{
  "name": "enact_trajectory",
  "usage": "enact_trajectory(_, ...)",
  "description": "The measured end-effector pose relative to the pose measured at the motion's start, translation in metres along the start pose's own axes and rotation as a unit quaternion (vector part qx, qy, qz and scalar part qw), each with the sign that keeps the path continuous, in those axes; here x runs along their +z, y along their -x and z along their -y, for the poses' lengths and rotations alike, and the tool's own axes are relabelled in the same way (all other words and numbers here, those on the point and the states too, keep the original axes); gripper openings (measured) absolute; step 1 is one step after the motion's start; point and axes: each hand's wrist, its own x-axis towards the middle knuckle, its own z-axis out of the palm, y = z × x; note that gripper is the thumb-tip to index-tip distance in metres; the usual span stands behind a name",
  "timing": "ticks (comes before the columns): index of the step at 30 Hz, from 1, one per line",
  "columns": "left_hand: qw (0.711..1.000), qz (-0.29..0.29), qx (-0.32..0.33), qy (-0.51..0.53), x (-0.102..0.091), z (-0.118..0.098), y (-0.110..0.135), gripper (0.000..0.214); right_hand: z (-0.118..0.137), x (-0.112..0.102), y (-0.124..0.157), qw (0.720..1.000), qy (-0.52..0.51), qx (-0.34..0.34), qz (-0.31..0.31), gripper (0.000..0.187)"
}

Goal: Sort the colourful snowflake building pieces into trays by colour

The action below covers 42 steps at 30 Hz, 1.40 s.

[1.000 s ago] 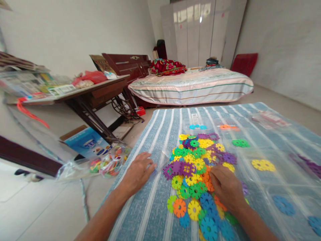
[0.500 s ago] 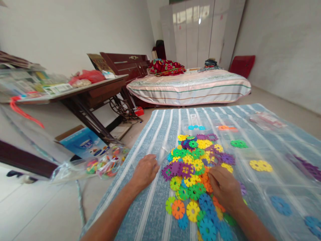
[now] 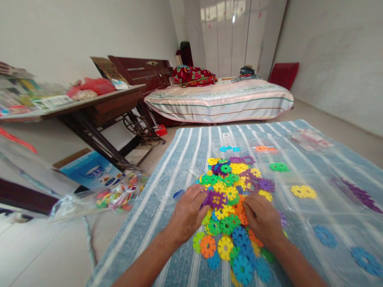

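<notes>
A heap of notched plastic discs in several colours lies on the striped cloth between my hands. My left hand is at the heap's left side, fingers stretched out and thumb apart, beside the purple window-patterned piece. Just left of its fingertips, a dark blue disc lies in a clear plastic container. My right hand rests on the heap's right side with curled fingers, its fingertips against the orange discs. Whatever those fingers pinch is hidden.
Clear containers on the right hold yellow discs, green discs, blue discs and purple pieces. Farther back are trays with light blue and orange pieces. A sewing table stands left; a bed lies beyond.
My left hand has moved right, from beside the clear container to the purple piece, and its fingers have spread. A dark blue disc now shows in that container. My right hand stays at the orange discs.
</notes>
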Motion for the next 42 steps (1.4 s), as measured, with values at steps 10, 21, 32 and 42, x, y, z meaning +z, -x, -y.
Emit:
enact_trajectory(10, 0.997, 0.032, -0.015, 0.067, 0.017, -0.017, -0.015, 0.038, 0.005, 0.000, -0.005, 1.000, -0.002, -0.003, -0.023, 0.016)
enact_trajectory(21, 0.991, -0.101, 0.047, 0.080, 0.034, -0.052, 0.008, 0.046, 0.042, -0.012, -0.005, 0.969, -0.207, 0.131, 0.042, 0.025)
enact_trajectory(32, 0.980, -0.188, 0.040, 0.048, 0.044, -0.033, 0.012, 0.037, 0.056, -0.030, -0.022, 0.827, -0.386, 0.409, 0.001, 0.010)
enact_trajectory(42, 0.975, -0.213, -0.045, 0.036, 0.061, 0.023, 0.009, 0.032, -0.065, -0.148, -0.064, 0.903, -0.015, 0.400, -0.153, 0.033)
